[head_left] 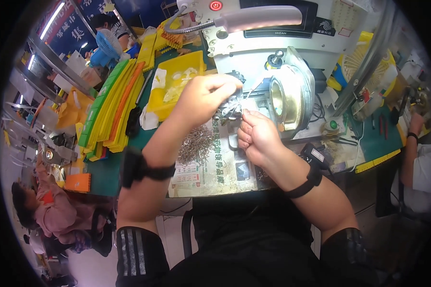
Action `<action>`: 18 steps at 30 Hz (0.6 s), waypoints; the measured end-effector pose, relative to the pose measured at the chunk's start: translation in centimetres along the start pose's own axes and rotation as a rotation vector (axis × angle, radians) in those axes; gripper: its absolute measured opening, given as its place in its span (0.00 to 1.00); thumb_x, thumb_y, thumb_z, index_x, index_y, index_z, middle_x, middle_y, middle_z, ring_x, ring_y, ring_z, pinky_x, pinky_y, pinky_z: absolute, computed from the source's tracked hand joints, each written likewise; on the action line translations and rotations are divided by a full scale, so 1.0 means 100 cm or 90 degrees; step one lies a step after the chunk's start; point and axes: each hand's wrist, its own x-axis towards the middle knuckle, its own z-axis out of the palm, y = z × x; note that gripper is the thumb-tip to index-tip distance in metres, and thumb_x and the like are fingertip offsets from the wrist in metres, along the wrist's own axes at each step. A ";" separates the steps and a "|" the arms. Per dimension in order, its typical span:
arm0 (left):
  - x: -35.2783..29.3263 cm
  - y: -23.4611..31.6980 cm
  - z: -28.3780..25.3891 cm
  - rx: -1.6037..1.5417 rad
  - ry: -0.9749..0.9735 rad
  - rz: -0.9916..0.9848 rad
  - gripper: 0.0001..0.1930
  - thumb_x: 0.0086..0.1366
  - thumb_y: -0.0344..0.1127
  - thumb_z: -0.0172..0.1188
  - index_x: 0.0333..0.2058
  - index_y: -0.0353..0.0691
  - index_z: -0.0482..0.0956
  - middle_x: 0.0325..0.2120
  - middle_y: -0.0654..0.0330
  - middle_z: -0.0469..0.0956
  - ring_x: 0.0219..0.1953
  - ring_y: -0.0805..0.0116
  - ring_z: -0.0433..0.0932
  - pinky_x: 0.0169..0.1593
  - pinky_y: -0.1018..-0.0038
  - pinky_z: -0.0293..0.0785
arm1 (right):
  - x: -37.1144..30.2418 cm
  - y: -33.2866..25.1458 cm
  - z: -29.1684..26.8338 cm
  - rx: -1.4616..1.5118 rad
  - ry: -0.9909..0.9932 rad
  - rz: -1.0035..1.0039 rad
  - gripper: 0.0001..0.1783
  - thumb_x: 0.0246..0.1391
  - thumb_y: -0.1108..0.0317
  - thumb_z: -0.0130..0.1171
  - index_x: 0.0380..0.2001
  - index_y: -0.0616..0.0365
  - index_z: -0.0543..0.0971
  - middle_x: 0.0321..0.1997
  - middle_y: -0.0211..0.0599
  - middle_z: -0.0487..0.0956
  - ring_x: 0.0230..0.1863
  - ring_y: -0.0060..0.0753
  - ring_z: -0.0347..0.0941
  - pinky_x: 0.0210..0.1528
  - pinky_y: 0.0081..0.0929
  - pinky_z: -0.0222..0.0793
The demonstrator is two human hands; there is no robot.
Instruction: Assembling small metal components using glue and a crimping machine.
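Note:
My left hand [207, 98] is closed at the front of a white bench machine [273, 45], its fingers bent over a small dark metal part [234, 103]. I cannot tell whether that part is loose or belongs to the machine. Just below and to the right, my right hand [259, 136] is closed with thumb and forefinger pinched near the same part. What it pinches is too small to make out. Right of my hands sits a round brass-coloured ring housing [280, 100]. A heap of thin silvery metal chain or wire pieces [196, 146] lies under my left wrist.
A lamp [261, 19] on a bendable neck lights the work spot. Left stand a yellow tray [175, 86] and a row of green, yellow and orange strips [112, 103]. A dark boxy device [316, 155] lies beyond my right wrist. Other people sit left and right.

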 end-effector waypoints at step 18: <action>-0.072 0.024 0.040 0.426 0.161 0.503 0.09 0.51 0.20 0.62 0.32 0.37 0.81 0.34 0.57 0.80 0.38 0.57 0.81 0.41 0.65 0.75 | -0.072 0.003 -0.017 -0.057 -0.050 -0.031 0.12 0.71 0.59 0.50 0.45 0.57 0.71 0.24 0.27 0.69 0.20 0.20 0.61 0.24 0.23 0.59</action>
